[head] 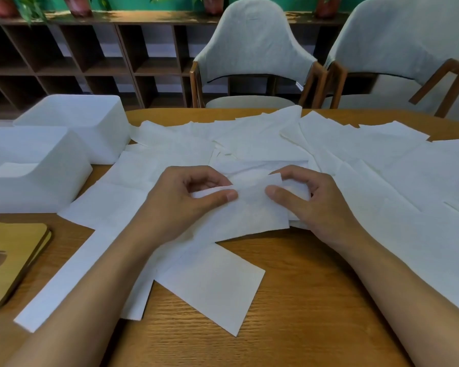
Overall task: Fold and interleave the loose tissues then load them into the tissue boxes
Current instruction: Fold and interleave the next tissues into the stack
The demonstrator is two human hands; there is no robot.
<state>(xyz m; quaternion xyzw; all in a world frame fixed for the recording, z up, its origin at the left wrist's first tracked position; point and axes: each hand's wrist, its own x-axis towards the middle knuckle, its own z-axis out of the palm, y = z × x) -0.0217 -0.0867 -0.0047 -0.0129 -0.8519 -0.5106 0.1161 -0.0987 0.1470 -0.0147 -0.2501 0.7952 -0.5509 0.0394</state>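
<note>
Several loose white tissues (pixel 368 160) lie spread over the wooden table (pixel 289 300). At the middle, my left hand (pixel 186 202) and my right hand (pixel 313 202) each pinch one tissue (pixel 252 205) between thumb and fingers, its top edge lifted and curling toward me. A folded square tissue (pixel 212 284) lies just in front of my hands. Two white tissue boxes stand open at the left: the near box (pixel 37 186) holds a white stack inside, and the far box (pixel 90 123) sits behind it.
Two wooden box lids (pixel 11 260) with an oval slot are stacked at the left front edge. Two grey upholstered chairs (pixel 255 54) stand behind the table. A dark shelf unit (pixel 77 59) with potted plants runs along the back wall.
</note>
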